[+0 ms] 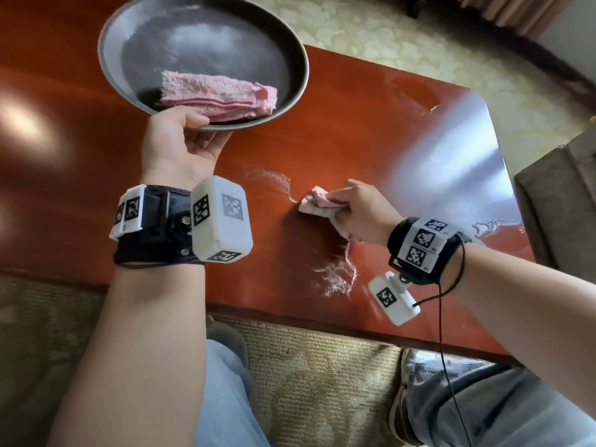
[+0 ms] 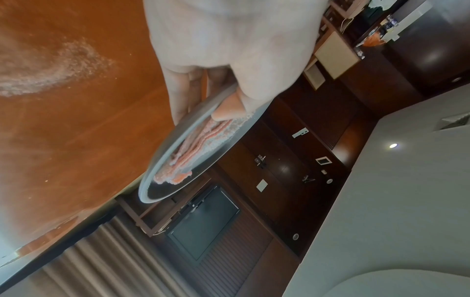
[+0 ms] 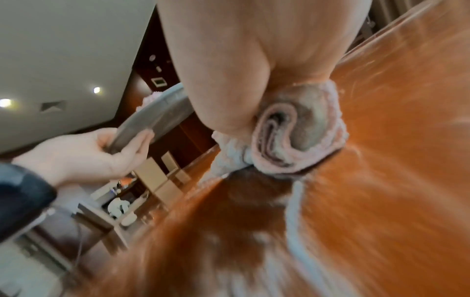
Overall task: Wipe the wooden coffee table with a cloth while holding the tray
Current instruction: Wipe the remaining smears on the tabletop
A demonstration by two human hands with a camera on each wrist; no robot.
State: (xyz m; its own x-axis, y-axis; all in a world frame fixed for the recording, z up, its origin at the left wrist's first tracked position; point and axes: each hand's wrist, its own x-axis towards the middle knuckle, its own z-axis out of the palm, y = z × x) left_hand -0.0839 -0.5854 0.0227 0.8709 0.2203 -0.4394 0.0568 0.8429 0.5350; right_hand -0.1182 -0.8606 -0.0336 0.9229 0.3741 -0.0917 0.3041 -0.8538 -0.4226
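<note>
My left hand grips the near rim of a round grey tray, thumb on top and fingers underneath, holding it above the red-brown wooden coffee table. A folded pink towel lies in the tray. My right hand holds a bunched pink-and-white cloth pressed on the tabletop near its middle. In the right wrist view the rolled cloth sits under my palm and the left hand holds the tray. The left wrist view shows the tray edge-on with the towel.
White streaks of residue lie left of the cloth, more toward the near edge. Glare covers the table's right end. A brown armchair stands at the right; carpet and my knees are below.
</note>
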